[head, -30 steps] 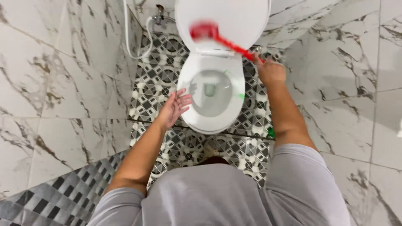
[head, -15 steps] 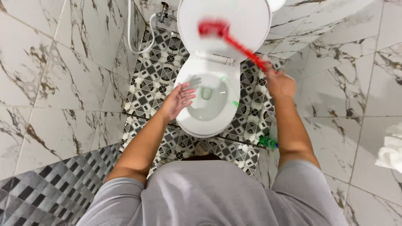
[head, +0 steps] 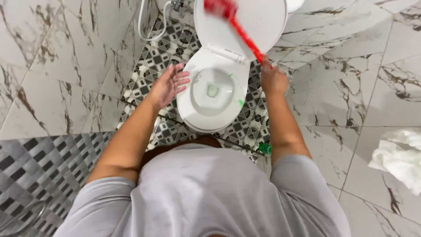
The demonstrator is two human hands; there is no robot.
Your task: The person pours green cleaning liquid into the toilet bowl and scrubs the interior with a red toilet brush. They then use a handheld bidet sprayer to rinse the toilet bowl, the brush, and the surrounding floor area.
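Apparently mid-scrub: right hand (head: 272, 80) clenches a red plastic toilet brush (head: 234, 24) against the raised white lid (head: 263, 22); left hand (head: 169, 85) hovers open, empty; bowl (head: 212, 90) seemingly untouched.

The red toilet brush (head: 239, 30) runs slantwise up and away from the right hand (head: 272, 79), which grips the low end of its thin handle. Its blurred head seems to rest against the raised white lid (head: 263, 22). The white toilet bowl (head: 210, 94) lies open between both hands, the left hand (head: 169, 85) spread just beside its rim.
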